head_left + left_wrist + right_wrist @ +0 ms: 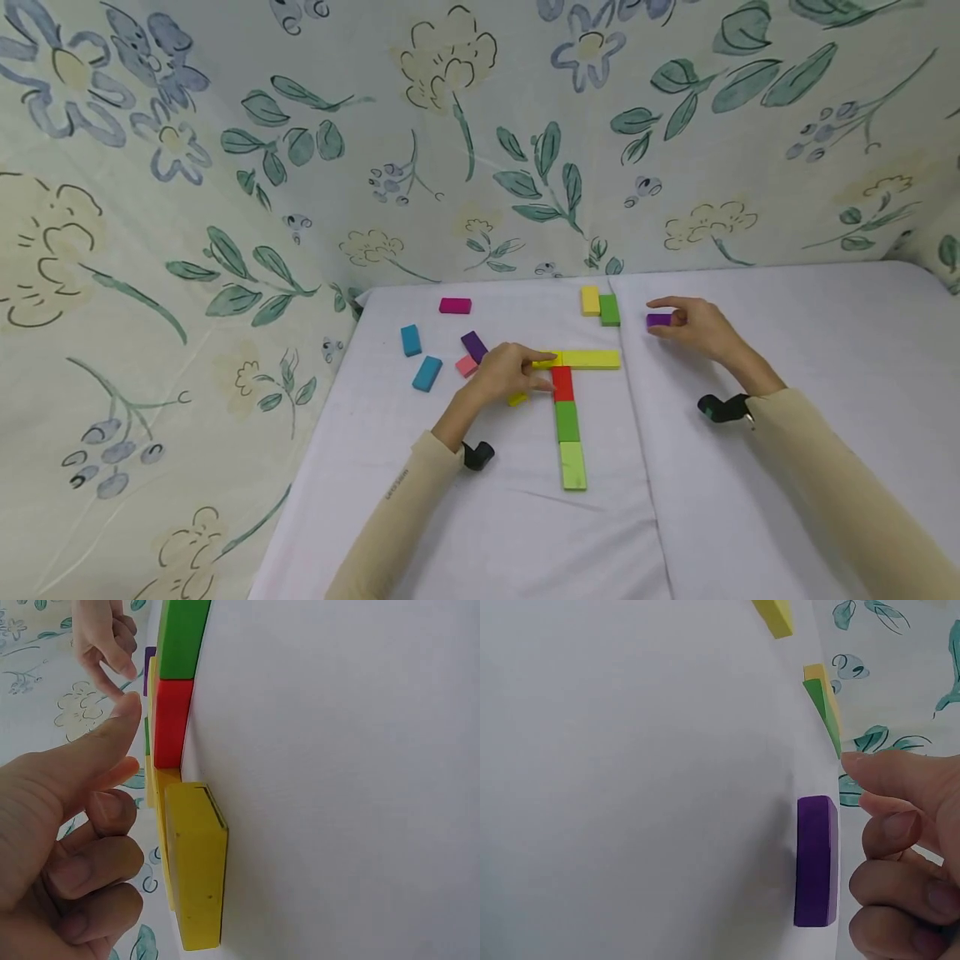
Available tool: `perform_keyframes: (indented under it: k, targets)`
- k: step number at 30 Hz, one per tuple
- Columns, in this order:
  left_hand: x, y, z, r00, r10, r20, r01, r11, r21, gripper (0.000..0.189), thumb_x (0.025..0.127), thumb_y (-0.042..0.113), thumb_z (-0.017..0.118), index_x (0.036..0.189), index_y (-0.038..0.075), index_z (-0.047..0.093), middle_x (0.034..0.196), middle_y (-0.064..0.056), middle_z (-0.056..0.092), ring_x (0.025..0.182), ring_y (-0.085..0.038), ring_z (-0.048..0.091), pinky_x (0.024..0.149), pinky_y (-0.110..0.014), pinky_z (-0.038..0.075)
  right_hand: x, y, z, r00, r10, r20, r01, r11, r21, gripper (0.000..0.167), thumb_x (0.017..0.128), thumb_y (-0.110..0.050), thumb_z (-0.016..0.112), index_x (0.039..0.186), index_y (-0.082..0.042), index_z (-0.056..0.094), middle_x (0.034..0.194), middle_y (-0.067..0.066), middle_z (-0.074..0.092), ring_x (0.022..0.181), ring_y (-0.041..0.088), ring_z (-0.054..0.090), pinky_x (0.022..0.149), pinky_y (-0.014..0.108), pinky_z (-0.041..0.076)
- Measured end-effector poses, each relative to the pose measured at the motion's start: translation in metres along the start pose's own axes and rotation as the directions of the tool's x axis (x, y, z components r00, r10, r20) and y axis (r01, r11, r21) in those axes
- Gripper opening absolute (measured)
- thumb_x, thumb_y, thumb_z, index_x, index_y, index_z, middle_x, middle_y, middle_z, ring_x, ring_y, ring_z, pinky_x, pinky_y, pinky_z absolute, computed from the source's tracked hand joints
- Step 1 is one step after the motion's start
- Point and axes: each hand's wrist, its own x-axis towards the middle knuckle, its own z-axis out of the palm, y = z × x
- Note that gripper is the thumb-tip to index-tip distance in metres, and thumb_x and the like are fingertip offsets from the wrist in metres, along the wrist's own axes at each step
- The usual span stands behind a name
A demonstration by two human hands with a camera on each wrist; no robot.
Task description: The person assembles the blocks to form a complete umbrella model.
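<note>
My left hand (510, 371) hovers by a T-shaped row of blocks, its index finger over the left yellow block (551, 359) of the crossbar and its thumb near the red block (562, 384). In the left wrist view the thumb is stretched out and the other fingers bend loosely, holding nothing. A loose yellow block (199, 866) lies below that hand. My right hand (693, 327) is spread around a purple block (658, 320), index finger beyond it and thumb on the near side. The right wrist view shows the purple block (815, 862) on the cloth, with the fingers apart from it.
The stem continues with a green block (567, 422) and a light green block (573, 466). At the back, an orange-yellow block (590, 301) touches another green block (609, 310). Magenta (455, 306), blue (427, 374), dark purple (474, 347) and pink (467, 366) blocks lie left.
</note>
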Motion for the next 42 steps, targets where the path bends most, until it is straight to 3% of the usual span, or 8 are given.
perform_keyframes:
  k: [8,22,35,42]
  targets:
    - [-0.006,0.004,0.012,0.999,0.053,-0.005,-0.053,0.996,0.066,0.051,0.088,0.042,0.082,0.135,0.026,0.071,0.061,0.004,0.039,0.057,-0.01,0.041,0.054,-0.019,0.027,0.012,-0.013,0.011,0.999,-0.032,0.016,0.033,0.999,-0.006,0.055,0.094,-0.021,0.076,0.143,-0.003,0.059,0.084,0.01,0.055,0.076,0.023,0.049,0.061,0.029,0.039]
    - [-0.01,0.008,0.023,0.996,0.079,-0.045,-0.07,0.981,0.179,0.062,0.087,0.051,0.08,0.143,0.029,0.064,0.062,0.004,0.044,0.054,-0.009,0.041,0.052,-0.019,0.026,0.047,-0.035,0.029,0.992,0.038,0.12,-0.031,0.998,-0.061,0.075,0.093,-0.033,0.075,0.155,-0.005,0.042,0.075,0.005,0.049,0.069,0.019,0.047,0.06,0.032,0.035]
    - [-0.01,0.012,0.027,0.998,0.044,-0.053,-0.033,0.98,0.196,0.061,0.088,0.053,0.078,0.142,0.032,0.063,0.062,0.005,0.044,0.055,-0.009,0.042,0.053,-0.02,0.027,0.048,-0.047,0.018,0.98,0.015,0.198,0.009,0.993,-0.12,0.071,0.094,-0.033,0.077,0.151,-0.004,0.047,0.084,0.01,0.058,0.076,0.022,0.053,0.065,0.033,0.039]
    - [-0.009,0.011,0.028,0.997,0.046,-0.06,-0.034,0.98,0.194,0.06,0.087,0.053,0.079,0.142,0.032,0.064,0.061,0.004,0.042,0.054,-0.01,0.041,0.052,-0.02,0.027,0.046,-0.041,0.02,0.972,0.021,0.233,-0.005,0.998,-0.069,0.074,0.095,-0.029,0.075,0.156,-0.005,0.04,0.09,0.012,0.058,0.08,0.023,0.053,0.068,0.033,0.042]
